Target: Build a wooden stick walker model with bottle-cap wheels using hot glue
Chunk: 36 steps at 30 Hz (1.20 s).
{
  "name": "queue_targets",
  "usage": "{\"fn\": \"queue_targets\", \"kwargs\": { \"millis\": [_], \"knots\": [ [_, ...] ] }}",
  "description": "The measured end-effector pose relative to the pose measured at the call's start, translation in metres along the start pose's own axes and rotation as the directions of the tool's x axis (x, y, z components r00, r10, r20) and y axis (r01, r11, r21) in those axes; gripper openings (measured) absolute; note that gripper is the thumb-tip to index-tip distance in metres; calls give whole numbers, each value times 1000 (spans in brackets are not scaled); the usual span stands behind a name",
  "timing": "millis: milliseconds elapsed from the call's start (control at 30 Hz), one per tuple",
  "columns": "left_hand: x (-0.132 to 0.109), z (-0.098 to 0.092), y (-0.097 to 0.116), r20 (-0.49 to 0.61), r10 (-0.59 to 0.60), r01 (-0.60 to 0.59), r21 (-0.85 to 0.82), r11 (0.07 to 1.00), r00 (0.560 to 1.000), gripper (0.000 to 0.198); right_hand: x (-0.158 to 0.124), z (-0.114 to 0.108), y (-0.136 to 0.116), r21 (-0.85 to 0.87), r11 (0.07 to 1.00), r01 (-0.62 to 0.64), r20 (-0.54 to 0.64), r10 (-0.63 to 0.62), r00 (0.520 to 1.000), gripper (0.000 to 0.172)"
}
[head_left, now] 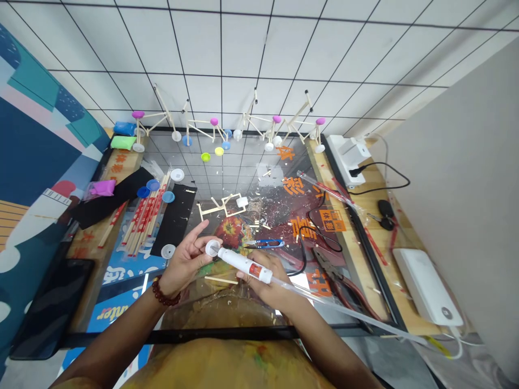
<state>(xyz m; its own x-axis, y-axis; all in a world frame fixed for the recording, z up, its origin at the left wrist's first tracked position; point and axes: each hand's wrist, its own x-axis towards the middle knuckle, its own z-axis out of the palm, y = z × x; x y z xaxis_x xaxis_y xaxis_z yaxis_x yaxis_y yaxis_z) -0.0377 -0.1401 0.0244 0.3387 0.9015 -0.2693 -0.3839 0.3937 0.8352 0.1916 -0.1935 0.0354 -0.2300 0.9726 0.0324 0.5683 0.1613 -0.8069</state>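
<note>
Between the fingertips of my left hand (187, 260) is a white bottle cap (212, 248), its hollow side showing. My right hand (271, 283) grips a white pen-shaped hot glue gun (240, 262), and its tip touches or nearly touches the inside of the cap. A long translucent rod (344, 309) trails from the gun's rear towards the lower right. Just beyond my hands lies a small frame of wooden sticks (221, 207) with a white block on it. A loose stick (221, 280) rests close to my body, and blue thread snips (265, 243) lie beyond my right hand.
Several stick models (247, 116) with caps stand along the back wall. At left are wrapped chopsticks (146, 219), blue caps (153, 185), black strips (174, 216) and a phone (54, 302). Pliers (344, 283), a power strip (344, 162), keys (384, 216) and a white box (427, 286) lie right.
</note>
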Motion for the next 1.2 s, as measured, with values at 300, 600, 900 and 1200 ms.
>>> {"fn": "queue_targets", "kwargs": {
  "millis": [300, 600, 900, 1200],
  "knots": [
    [0, 0, 0, -5, 6, -5, 43, 999, 1000, 82, 0, 1, 2, -21, 1000, 22, -7, -23, 1000, 18],
    [-1, 0, -1, -10, 30, -30, 47, 998, 999, 81, 1, 1, 0, 18, 1000, 9, -22, -9, 1000, 17],
    [-3, 6, 3, -20, -2, 1, -39, 999, 1000, 59, -3, 0, -6, 176, 984, -1, -80, 15, 997, 21],
    [-3, 3, 0, -75, 100, -92, 104, 990, 992, 36, -6, 4, 0, 246, 969, -22, -160, 63, 985, 19]
  ]
}}
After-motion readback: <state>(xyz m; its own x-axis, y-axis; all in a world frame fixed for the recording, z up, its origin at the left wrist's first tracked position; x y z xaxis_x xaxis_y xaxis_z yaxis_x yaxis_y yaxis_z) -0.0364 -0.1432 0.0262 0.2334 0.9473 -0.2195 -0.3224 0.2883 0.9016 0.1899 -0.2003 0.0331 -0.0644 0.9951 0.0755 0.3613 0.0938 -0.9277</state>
